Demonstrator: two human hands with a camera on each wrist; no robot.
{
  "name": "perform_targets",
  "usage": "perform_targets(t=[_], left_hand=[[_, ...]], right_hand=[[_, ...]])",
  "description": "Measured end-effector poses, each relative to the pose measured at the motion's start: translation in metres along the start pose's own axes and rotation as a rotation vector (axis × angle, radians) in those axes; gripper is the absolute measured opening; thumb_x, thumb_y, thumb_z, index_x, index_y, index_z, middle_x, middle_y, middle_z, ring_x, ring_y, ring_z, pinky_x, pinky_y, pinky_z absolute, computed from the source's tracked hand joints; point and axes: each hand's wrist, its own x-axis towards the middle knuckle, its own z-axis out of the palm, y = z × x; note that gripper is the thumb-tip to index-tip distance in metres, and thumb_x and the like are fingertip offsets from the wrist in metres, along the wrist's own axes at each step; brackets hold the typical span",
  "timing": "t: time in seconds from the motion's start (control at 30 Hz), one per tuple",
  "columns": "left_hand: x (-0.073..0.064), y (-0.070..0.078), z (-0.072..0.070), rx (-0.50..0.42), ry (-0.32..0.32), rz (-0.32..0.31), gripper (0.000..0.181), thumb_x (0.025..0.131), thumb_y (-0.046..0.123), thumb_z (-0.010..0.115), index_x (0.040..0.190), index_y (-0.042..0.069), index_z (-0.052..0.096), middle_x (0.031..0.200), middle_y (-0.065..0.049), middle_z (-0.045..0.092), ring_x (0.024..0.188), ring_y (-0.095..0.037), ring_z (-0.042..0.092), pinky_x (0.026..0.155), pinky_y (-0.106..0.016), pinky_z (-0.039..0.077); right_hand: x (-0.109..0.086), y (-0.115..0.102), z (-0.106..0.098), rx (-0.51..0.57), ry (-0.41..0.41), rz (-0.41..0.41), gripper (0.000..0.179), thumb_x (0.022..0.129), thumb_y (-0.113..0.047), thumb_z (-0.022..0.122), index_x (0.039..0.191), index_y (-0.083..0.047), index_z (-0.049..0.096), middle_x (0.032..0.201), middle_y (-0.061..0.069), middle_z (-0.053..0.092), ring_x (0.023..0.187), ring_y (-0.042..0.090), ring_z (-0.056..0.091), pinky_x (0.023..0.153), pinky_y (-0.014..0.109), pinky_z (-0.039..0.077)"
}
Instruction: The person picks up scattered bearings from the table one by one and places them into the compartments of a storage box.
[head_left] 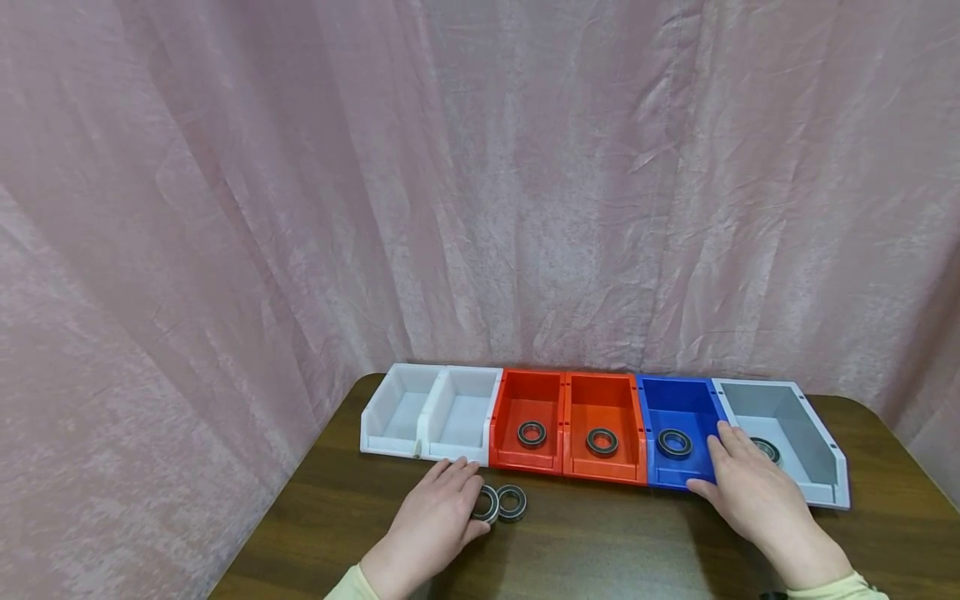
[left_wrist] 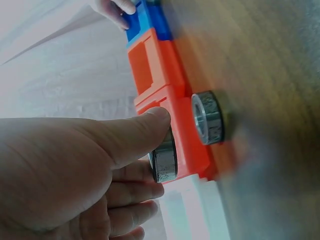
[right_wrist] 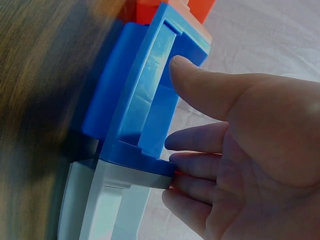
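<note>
My left hand (head_left: 435, 517) pinches a ball bearing (left_wrist: 166, 162) between thumb and fingers, low over the table in front of the bins. Just right of it, another ball bearing (head_left: 512, 517) lies on the wood. My right hand (head_left: 757, 492) is held over the front of the blue bin (head_left: 681, 477) and the grey bin (head_left: 821, 493), thumb spread from the straight fingers. Nothing is in its grasp. A bearing (head_left: 674, 455) lies in the blue bin, and one in the grey bin (head_left: 768, 446) is partly hidden behind the right hand.
Two red-orange bins, the left bin (head_left: 527, 462) and the right bin (head_left: 604, 473), each contain one bearing. Two white bins (head_left: 457, 450) stand at the row's left end. Behind the brown table (head_left: 585, 542) hangs a pink curtain (head_left: 525, 208).
</note>
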Motion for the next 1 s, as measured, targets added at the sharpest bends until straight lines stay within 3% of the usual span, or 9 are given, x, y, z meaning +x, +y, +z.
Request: perform_targets(t=[0.43, 1.0], left_hand=[[0.009, -0.008, -0.014, 0.023, 0.078, 0.004, 0.055, 0.090, 0.040, 0.091, 0.125, 0.002, 0.073, 0.141, -0.019, 0.072, 0.135, -0.033, 0.067, 0.117, -0.052, 0.051], [0.019, -0.016, -0.027, 0.002, 0.091, -0.028, 0.059, 0.093, 0.039, 0.089, 0.134, 0.000, 0.071, 0.148, -0.021, 0.068, 0.140, -0.037, 0.063, 0.121, -0.053, 0.046]], right_hand=[[0.001, 0.000, 0.000, -0.003, -0.004, 0.006, 0.076, 0.095, -0.036, 0.087, 0.135, 0.023, 0.060, 0.152, 0.049, 0.045, 0.142, 0.065, 0.046, 0.114, 0.073, 0.043], [0.000, 0.001, 0.002, -0.004, 0.024, -0.018, 0.075, 0.094, -0.035, 0.087, 0.133, 0.023, 0.061, 0.150, 0.049, 0.047, 0.140, 0.065, 0.048, 0.113, 0.073, 0.044]])
